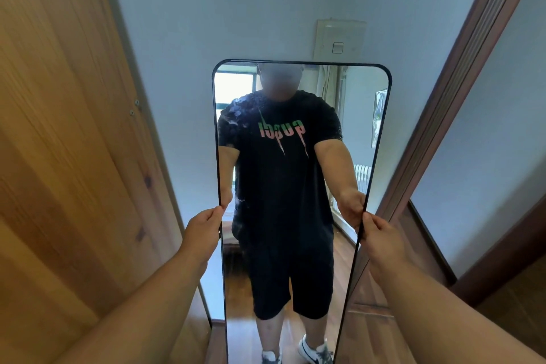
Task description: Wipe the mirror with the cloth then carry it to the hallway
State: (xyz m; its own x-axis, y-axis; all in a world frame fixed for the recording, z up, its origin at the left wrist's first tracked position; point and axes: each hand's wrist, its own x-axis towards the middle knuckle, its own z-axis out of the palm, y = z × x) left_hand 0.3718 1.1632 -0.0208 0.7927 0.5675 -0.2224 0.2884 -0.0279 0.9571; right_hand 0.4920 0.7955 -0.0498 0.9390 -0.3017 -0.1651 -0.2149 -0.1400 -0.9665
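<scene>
While both hands, left (204, 226) and right (381, 238), grip the mirror (295, 216) by its side edges, no cloth shows; carrying looks begun, smudges remain.

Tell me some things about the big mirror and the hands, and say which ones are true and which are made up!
1. Both hands grip the mirror by its side edges. True: left hand, right hand.
2. One hand holds a cloth. False: no cloth is in view.
3. The mirror has a thin dark frame with rounded top corners. True.
4. The mirror lies flat on the floor. False: it stands upright, facing the person.
5. A light switch is on the wall above the mirror. True.
</scene>
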